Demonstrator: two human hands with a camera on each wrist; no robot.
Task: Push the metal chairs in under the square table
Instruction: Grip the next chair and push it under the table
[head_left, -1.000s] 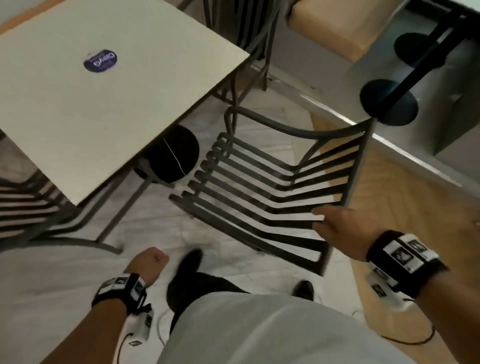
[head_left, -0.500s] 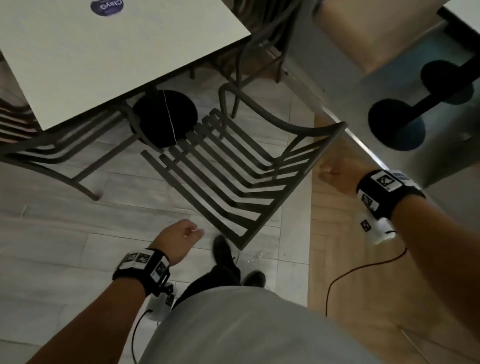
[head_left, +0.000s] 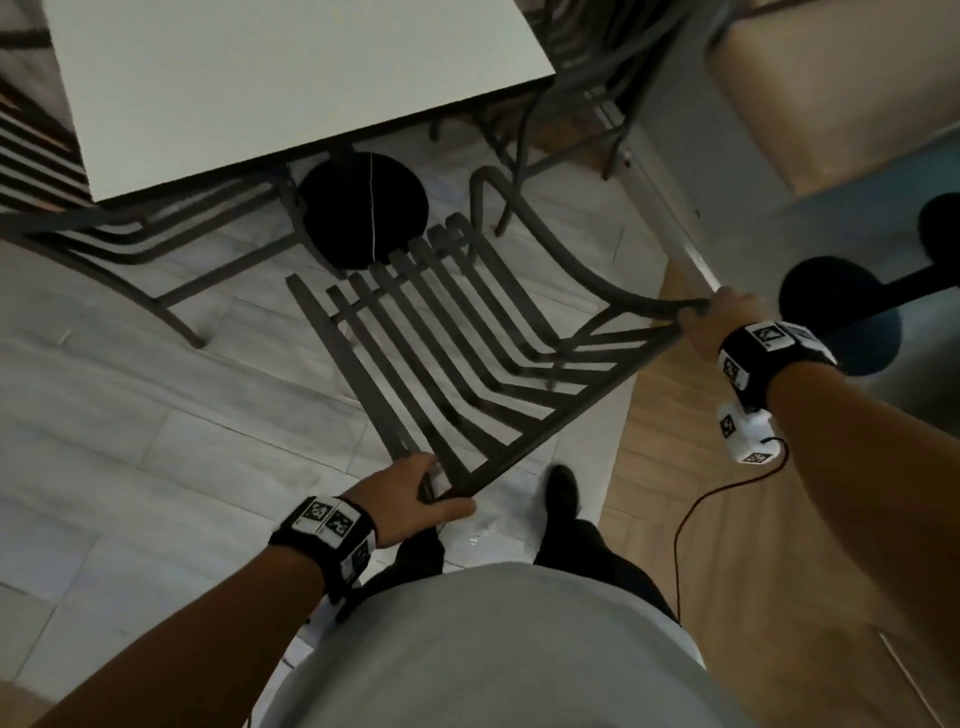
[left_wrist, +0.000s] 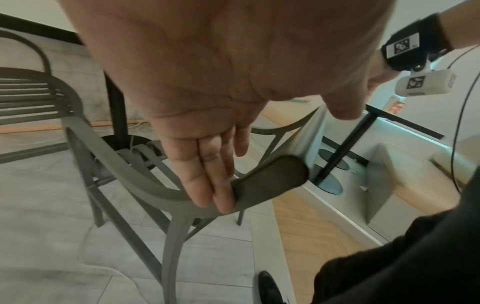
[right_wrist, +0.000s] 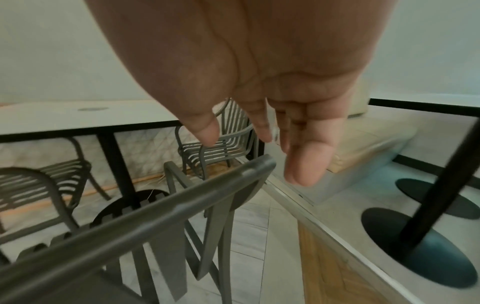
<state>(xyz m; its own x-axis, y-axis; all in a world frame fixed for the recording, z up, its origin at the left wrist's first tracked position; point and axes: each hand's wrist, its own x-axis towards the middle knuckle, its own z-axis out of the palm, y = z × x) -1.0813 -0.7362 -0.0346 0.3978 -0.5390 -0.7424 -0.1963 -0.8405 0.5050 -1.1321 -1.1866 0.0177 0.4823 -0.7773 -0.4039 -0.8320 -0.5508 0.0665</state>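
A grey slatted metal chair stands pulled out from the white square table, its backrest towards me. My left hand is at the backrest's left corner. In the left wrist view its straight fingers lie on the chair frame, thumb apart. My right hand is at the backrest's right corner. The right wrist view shows it with fingers straight just over the end of the top rail; I cannot tell whether they touch it.
The table's black round base sits just ahead of the chair seat. Another chair is tucked in at the left, and one stands behind. A second table base and a floor cable are at my right.
My right hand left the middle of the top rail and went to its right corner. My left hand rose from my side to the left corner. The chair has turned.
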